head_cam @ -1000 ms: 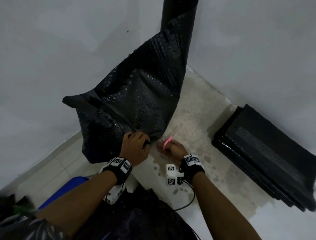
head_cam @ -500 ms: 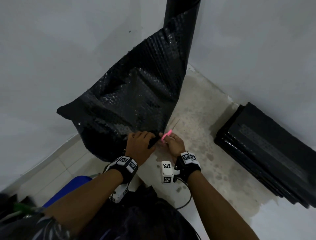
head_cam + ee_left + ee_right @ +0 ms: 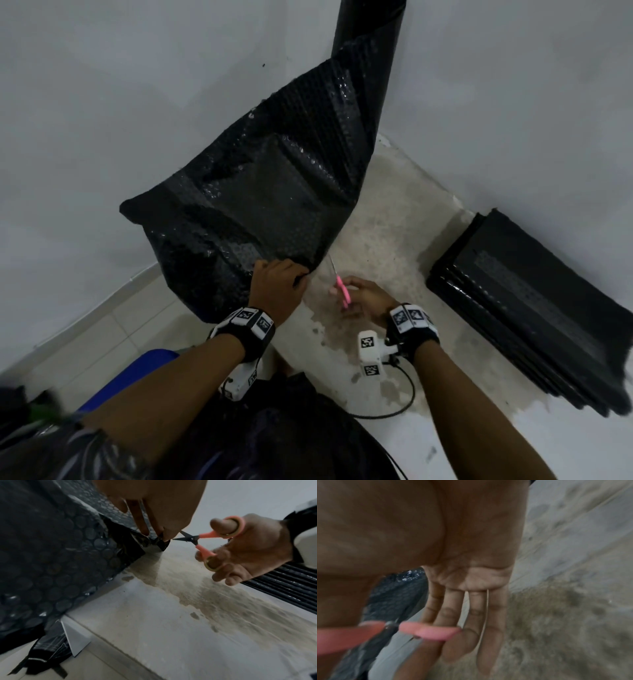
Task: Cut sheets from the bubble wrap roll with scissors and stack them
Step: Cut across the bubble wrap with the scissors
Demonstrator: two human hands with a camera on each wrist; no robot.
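Pinching the bubble wrap corner in our left hand, we bring scissors, gripped in our right hand, in from three o'clock to start cutting.

Scissors right of bubble wrap

Black bubble wrap roll upright in the wall corner, its loose sheet drooping from the roll toward the camera. Left hand gripping the sheet's lower edge; right hand just right of it, holding pink scissors with blades pointing up at that same edge. Stack of cut black sheets flat on the stained floor, well right of the roll, along the wall.
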